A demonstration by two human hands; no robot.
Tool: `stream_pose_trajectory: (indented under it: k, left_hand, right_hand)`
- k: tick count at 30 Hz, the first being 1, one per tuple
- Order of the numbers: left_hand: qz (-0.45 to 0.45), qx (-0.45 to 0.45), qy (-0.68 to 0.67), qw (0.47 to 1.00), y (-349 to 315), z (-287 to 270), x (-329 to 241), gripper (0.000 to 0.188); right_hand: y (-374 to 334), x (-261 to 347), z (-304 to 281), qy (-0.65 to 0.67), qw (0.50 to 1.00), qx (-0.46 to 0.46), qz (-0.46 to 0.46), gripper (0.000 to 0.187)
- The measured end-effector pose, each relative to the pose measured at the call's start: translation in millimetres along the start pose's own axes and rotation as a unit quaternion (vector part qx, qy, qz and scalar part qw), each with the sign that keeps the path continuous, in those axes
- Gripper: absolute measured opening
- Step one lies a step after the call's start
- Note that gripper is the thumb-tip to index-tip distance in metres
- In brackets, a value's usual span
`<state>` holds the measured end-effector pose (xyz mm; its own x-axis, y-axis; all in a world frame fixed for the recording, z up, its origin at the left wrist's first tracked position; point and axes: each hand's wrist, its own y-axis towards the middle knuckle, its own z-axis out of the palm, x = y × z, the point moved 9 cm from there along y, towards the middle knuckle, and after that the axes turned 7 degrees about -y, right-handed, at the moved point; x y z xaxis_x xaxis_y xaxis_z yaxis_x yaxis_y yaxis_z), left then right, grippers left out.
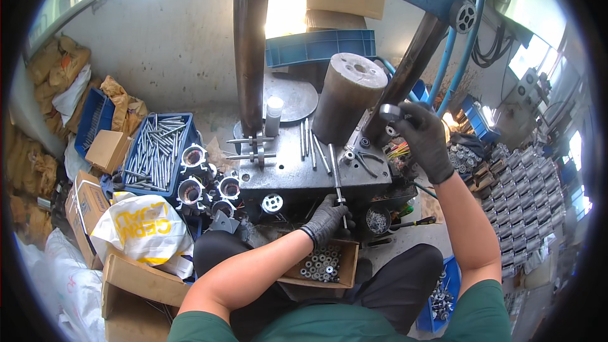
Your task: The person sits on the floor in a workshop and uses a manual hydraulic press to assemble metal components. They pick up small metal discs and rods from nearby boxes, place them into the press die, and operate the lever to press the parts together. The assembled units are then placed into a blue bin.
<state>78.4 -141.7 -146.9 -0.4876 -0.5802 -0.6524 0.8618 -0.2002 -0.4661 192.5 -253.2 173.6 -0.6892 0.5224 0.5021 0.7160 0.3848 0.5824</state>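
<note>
In a dark glove, my left hand (326, 220) is closed around the lower part of a slim metal shaft (335, 174), which stands tilted at the front edge of the press bed (285, 180). My right hand (429, 142), also gloved, is raised to the right of the press and grips a short round metal piece (390, 113); its far side is hidden by the fingers. Several loose shafts (311, 144) lie on the bed, left of the held one. Pliers (367, 163) rest to its right, near a small ring-shaped part (349, 155).
A thick steel cylinder (345, 104) hangs over the bed between two columns (249, 50). Between my knees sits a cardboard box (347, 266) of small round parts. At left are a blue crate (187, 128) of shafts and several motor housings (191, 191). Stacked metal parts (525, 196) fill the right.
</note>
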Motion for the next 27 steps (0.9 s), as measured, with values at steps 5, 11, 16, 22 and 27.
stream_pose_trajectory:
  k: [5, 11, 16, 22, 27]
  left_hand:
    - [-0.008, 0.014, -0.023, 1.000, 21, -3, -5, 0.052]
    - [0.012, 0.005, 0.062, 0.998, 23, -7, -12, 0.051]
    - [0.080, -0.023, 0.218, 0.972, 39, -27, -20, 0.065]
    - [0.125, -0.017, 0.250, 0.960, 38, -23, -24, 0.060]
    - [0.123, -0.028, 0.265, 0.956, 28, -20, -31, 0.063]
  right_hand:
    - [60, 32, 5, -0.206, 0.969, -0.051, -0.124, 0.018]
    - [90, 32, 20, -0.270, 0.952, 0.010, -0.141, 0.015]
    - [86, 35, 39, -0.272, 0.943, 0.072, -0.176, 0.010]
    - [105, 22, 49, -0.291, 0.940, 0.074, -0.160, 0.010]
    - [129, 14, 70, -0.348, 0.919, 0.108, -0.154, 0.015]
